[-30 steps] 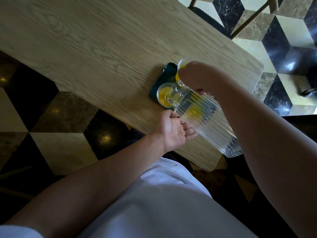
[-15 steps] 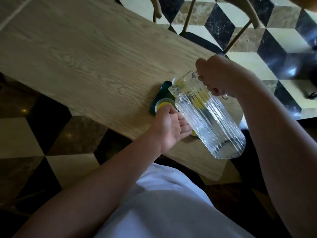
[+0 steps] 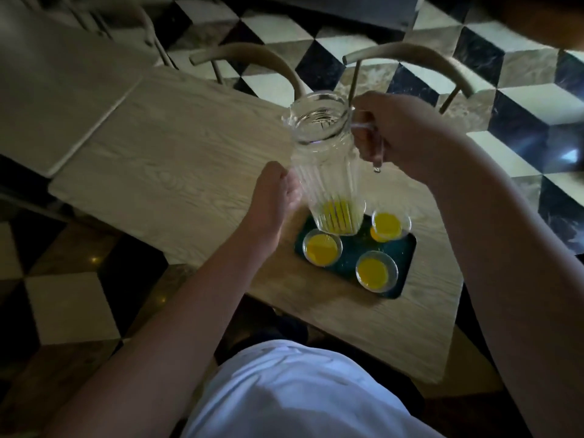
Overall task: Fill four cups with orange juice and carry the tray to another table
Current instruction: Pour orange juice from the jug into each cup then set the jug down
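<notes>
A ribbed clear glass pitcher [image 3: 325, 159] stands upright in the air over the far-left corner of a dark green tray [image 3: 401, 273]. My right hand [image 3: 398, 134] grips its handle. My left hand [image 3: 271, 197] lies flat against the pitcher's left side, fingers apart. Three clear cups with orange juice show on the tray: near left [image 3: 321, 247], near right [image 3: 375, 272], far right [image 3: 390, 224]. Yellow shows through the pitcher's base, where a fourth cup may be hidden.
The tray sits near the right end of a light wooden table [image 3: 177, 172]. Two curved-back wooden chairs [image 3: 410, 55] stand behind it on a black-and-white tiled floor. Another grey table [image 3: 57, 90] lies at the far left.
The pitcher went from tilted over a cup to upright above the tray. My left hand left the cup and rose to the pitcher's side. The camera view swung to show the whole tray.
</notes>
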`<action>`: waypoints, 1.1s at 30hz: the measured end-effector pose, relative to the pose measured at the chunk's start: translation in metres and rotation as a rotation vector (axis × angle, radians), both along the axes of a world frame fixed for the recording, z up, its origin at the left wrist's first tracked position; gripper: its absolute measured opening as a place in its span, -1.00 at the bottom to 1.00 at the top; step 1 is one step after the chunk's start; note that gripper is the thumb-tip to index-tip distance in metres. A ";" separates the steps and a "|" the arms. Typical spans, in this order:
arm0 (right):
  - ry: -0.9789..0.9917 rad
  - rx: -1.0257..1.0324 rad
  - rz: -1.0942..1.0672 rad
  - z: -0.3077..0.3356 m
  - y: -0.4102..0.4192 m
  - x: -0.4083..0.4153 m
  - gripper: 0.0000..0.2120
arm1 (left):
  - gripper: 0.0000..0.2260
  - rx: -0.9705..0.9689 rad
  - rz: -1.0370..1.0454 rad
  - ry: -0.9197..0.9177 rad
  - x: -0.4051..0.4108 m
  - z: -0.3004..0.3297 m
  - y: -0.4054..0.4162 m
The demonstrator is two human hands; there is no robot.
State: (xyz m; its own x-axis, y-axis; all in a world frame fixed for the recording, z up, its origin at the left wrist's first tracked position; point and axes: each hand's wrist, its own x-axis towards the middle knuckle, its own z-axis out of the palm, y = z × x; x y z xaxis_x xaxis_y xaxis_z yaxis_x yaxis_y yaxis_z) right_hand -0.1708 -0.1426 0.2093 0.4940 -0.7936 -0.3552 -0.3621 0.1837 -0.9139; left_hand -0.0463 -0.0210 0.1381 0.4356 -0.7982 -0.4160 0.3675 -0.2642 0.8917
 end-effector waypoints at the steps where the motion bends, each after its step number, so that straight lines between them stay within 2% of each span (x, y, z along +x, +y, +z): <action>1: -0.009 0.002 -0.007 0.000 -0.001 0.006 -0.66 | -0.58 0.010 0.027 -0.041 0.009 -0.004 -0.004; 2: -0.044 0.016 -0.024 -0.001 0.000 0.013 -0.68 | -0.56 0.001 0.056 -0.071 0.018 -0.010 -0.006; 4: -0.165 0.058 -0.094 -0.005 0.000 0.031 -0.71 | -0.66 -0.049 0.093 -0.083 0.038 -0.015 -0.008; 6: -0.248 0.078 -0.199 -0.014 -0.002 0.050 -0.67 | -0.67 -0.128 -0.022 0.035 0.058 -0.018 -0.009; 8: -0.261 0.086 -0.282 -0.026 -0.005 0.068 -0.57 | -0.52 -0.159 -0.047 0.194 0.080 -0.030 -0.011; 10: -0.267 0.108 -0.332 -0.042 -0.008 0.083 -0.52 | -0.51 -0.167 0.030 0.262 0.104 -0.044 -0.014; 14: -0.283 0.127 -0.351 -0.073 -0.011 0.110 -0.54 | -0.40 -0.242 0.047 0.394 0.134 -0.067 -0.026; 16: -0.265 0.126 -0.349 -0.086 -0.014 0.122 -0.55 | -0.56 -0.233 0.063 0.398 0.142 -0.080 -0.030; 19: -0.241 0.152 -0.356 -0.107 -0.023 0.137 -0.59 | -0.49 -0.184 0.116 0.392 0.151 -0.098 -0.036; 22: -0.200 0.159 -0.383 -0.124 -0.027 0.144 -0.64 | -0.77 -0.165 0.110 0.372 0.151 -0.102 -0.045; 23: -0.178 0.160 -0.386 -0.131 -0.029 0.147 -0.65 | -0.76 -0.130 0.119 0.347 0.153 -0.107 -0.050; 26: -0.136 0.186 -0.403 -0.151 -0.026 0.152 -0.61 | -0.39 -0.068 0.153 0.331 0.160 -0.127 -0.059; 27: -0.130 0.193 -0.403 -0.156 -0.026 0.152 -0.59 | -0.35 -0.081 0.153 0.340 0.161 -0.134 -0.061; 30: -0.134 0.203 -0.396 -0.167 -0.027 0.153 -0.55 | -0.40 -0.046 0.119 0.335 0.161 -0.141 -0.064; 32: -0.129 0.193 -0.381 -0.172 -0.025 0.155 -0.55 | -0.54 -0.033 0.121 0.341 0.165 -0.150 -0.064; 33: -0.138 0.186 -0.379 -0.174 -0.023 0.155 -0.55 | -0.48 -0.027 0.132 0.350 0.167 -0.155 -0.063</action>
State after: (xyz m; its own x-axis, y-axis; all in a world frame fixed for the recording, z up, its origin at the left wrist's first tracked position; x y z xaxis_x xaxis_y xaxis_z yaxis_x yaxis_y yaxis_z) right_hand -0.0155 -0.1661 0.0350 0.2337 -0.8566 -0.4600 -0.1143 0.4456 -0.8879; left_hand 0.1208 -0.0842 -0.0174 0.3703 -0.7577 -0.5374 0.6809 -0.1721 0.7118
